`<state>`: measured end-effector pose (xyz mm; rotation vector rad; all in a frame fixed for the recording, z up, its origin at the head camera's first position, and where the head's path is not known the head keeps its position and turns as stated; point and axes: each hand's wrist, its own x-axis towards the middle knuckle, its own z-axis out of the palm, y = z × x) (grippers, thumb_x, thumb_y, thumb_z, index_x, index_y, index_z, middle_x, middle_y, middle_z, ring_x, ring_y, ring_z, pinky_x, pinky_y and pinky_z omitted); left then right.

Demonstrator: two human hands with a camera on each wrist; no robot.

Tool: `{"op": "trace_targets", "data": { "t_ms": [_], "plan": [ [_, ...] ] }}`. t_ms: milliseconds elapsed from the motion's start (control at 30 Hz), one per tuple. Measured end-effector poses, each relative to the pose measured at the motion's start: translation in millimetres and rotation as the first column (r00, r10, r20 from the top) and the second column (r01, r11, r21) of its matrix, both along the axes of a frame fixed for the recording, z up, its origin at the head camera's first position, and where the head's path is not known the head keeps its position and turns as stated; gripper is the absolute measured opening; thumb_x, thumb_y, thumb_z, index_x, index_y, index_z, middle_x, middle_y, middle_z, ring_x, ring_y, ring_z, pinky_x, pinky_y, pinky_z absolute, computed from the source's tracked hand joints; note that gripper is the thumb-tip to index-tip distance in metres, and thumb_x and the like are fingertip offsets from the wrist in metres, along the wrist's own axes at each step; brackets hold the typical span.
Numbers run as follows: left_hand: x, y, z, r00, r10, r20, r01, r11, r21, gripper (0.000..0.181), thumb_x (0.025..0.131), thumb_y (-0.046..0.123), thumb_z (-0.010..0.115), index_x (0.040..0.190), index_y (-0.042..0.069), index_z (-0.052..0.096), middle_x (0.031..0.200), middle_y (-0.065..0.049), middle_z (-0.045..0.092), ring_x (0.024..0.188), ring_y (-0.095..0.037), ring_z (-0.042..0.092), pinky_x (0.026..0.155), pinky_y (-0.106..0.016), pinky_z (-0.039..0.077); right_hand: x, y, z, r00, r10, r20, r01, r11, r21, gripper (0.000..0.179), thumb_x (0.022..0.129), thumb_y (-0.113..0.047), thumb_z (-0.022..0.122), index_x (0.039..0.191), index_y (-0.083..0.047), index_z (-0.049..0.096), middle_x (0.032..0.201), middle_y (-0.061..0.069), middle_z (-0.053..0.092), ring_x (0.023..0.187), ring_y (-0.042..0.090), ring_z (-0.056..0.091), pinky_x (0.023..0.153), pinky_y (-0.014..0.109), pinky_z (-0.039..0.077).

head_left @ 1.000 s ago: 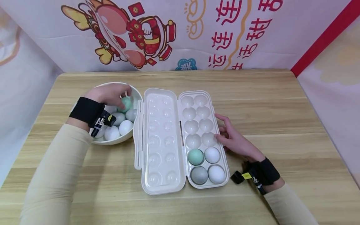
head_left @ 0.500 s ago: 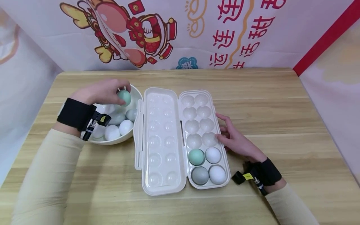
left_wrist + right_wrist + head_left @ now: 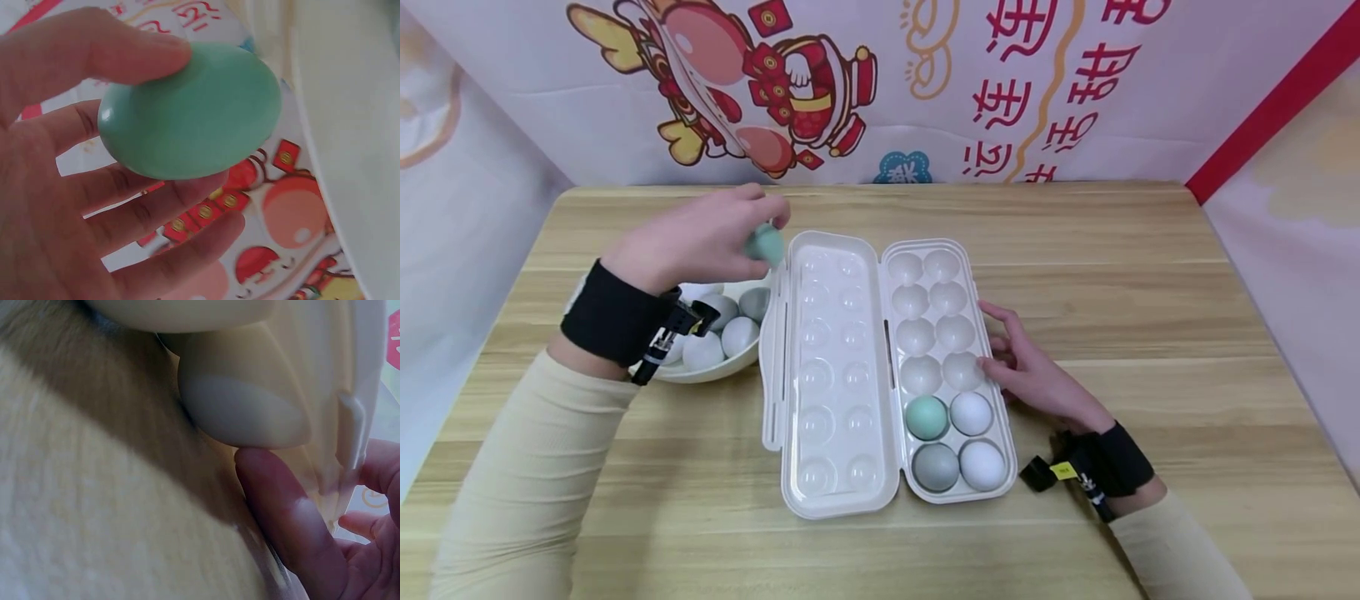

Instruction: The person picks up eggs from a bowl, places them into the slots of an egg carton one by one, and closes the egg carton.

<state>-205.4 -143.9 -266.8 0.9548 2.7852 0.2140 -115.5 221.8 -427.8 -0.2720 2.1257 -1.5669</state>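
Above the right rim of a white bowl (image 3: 700, 377), my left hand (image 3: 700, 233) pinches a pale green egg (image 3: 190, 112) between thumb and fingers. The bowl holds several white and grey eggs (image 3: 703, 352), partly covered by the left hand and wrist strap. To its right lies an opened white egg carton (image 3: 902, 354). Four of its front cups hold a green egg (image 3: 927, 417), a grey egg (image 3: 936, 467) and two white eggs (image 3: 971, 413). My right hand (image 3: 1037, 371) grips the carton's right edge; one finger (image 3: 284, 512) touches the underside of a cup in the right wrist view.
The carton's lid (image 3: 837, 375) lies flat on the left, its latch flap overlapping the bowl's right side. Everything stands on a wooden table (image 3: 1112, 267). A printed cloth (image 3: 880, 92) hangs behind the table's back edge.
My left hand has lifted the green egg out of the bowl and moved it to the right, towards the carton's lid. The right hand stays at the carton's edge.
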Motion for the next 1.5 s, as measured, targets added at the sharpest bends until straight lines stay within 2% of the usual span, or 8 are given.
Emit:
{"op": "trace_targets", "data": {
  "t_ms": [100,200,433,733,1000,1267,1500],
  "plan": [
    [3.6,8.9,3.3,1.000,-0.023,-0.005,0.023,1.000,-0.004,0.039,0.076,0.013,0.068,0.111,0.007,0.051,0.100,-0.015,0.051,0.083,-0.030,0.051,0.072,-0.044,0.049,0.0,0,-0.1,1.000,-0.001,0.001,0.001,1.000,-0.003,0.066,0.095,-0.019,0.049,0.142,-0.039,0.008,0.125,0.023,0.050,0.097,0.032,0.056,0.064,0.040,0.053],
    [5.5,17.7,1.6,0.999,-0.050,0.000,0.050,0.999,0.005,0.039,0.076,0.013,0.069,0.110,0.007,0.051,0.098,-0.014,0.052,0.082,-0.030,0.051,0.073,-0.044,0.050,-0.5,1,-1.1,1.000,-0.001,0.003,0.001,1.000,-0.009,0.066,0.095,-0.019,0.049,0.142,-0.039,0.008,0.125,0.023,0.050,0.098,0.032,0.056,0.064,0.041,0.053],
    [3.4,32.3,-9.9,0.995,-0.097,0.003,0.097,0.995,0.022,0.040,0.075,0.015,0.070,0.109,0.006,0.051,0.098,-0.013,0.054,0.085,-0.028,0.050,0.077,-0.042,0.049,-1.3,1,-3.0,1.000,0.005,-0.012,-0.005,1.000,-0.005,0.066,0.094,-0.019,0.050,0.142,-0.038,0.008,0.123,0.023,0.051,0.096,0.032,0.056,0.063,0.041,0.053],
    [2.0,55.6,-9.3,0.985,-0.171,0.000,0.171,0.985,0.030,0.036,0.076,0.015,0.069,0.105,0.007,0.050,0.094,-0.011,0.053,0.082,-0.027,0.050,0.072,-0.038,0.048,-2.1,1,-3.6,1.000,0.001,-0.012,-0.001,1.000,-0.020,0.066,0.094,-0.019,0.050,0.142,-0.039,0.009,0.121,0.022,0.053,0.095,0.032,0.056,0.063,0.042,0.053],
    [6.7,82.7,-15.5,0.960,-0.280,0.006,0.280,0.959,0.039,0.035,0.075,0.013,0.070,0.102,0.007,0.050,0.091,-0.009,0.051,0.080,-0.024,0.048,0.069,-0.035,0.046,-2.0,2,-3.7,1.000,0.004,-0.006,-0.004,0.999,-0.035,0.066,0.094,-0.018,0.050,0.142,-0.038,0.009,0.121,0.022,0.053,0.094,0.032,0.057,0.062,0.042,0.054],
    [13.7,109.8,-20.3,0.935,-0.355,0.016,0.355,0.935,0.007,0.035,0.076,0.011,0.068,0.106,0.006,0.050,0.092,-0.009,0.054,0.079,-0.024,0.050,0.068,-0.035,0.048,-2.7,2,-4.7,1.000,0.008,-0.025,-0.009,0.999,-0.044,0.066,0.093,-0.017,0.051,0.142,-0.035,0.010,0.119,0.023,0.055,0.090,0.031,0.057,0.059,0.037,0.052],
    [21.0,127.2,-30.7,0.911,-0.404,0.082,0.408,0.912,-0.038,0.043,0.078,0.007,0.067,0.116,0.006,0.048,0.099,-0.011,0.057,0.079,-0.024,0.053,0.068,-0.034,0.050,-3.2,2,-4.6,1.000,0.004,-0.010,-0.005,0.999,-0.039,0.066,0.093,-0.018,0.051,0.142,-0.036,0.010,0.121,0.022,0.054,0.090,0.031,0.056,0.059,0.035,0.051]
  ]
}}
